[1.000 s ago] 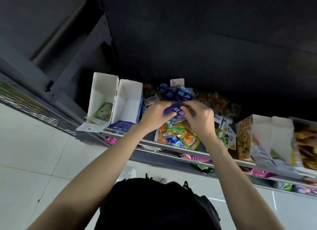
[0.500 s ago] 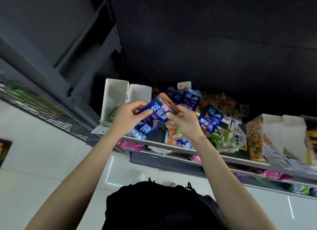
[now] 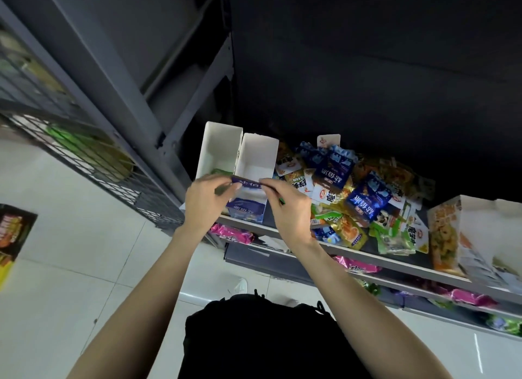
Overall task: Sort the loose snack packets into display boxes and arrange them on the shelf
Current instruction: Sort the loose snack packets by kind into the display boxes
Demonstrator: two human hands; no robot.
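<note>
Both hands pinch one blue packet [image 3: 248, 184], held edge-on and level just above the open top of the blue box [image 3: 255, 178]. The left hand [image 3: 207, 202] grips its left end, the right hand [image 3: 288, 209] its right end. The box stands at the near edge of the shelf [image 3: 395, 261], with a white box [image 3: 219, 152] touching it on the left and the loose pile [image 3: 353, 198] of packets to the right.

The likeliest slip is at the mouth. The packet looks about as wide as the opening, so a tilted end could catch on the rim and buckle instead of dropping in. Pressing down to force it could tip the light cardboard box off the near edge, since nothing braces its front. If one hand lets go early, the packet may swing and fall to the floor or into the white box, which already holds a green packet [image 3: 219, 172] of another kind.
</note>
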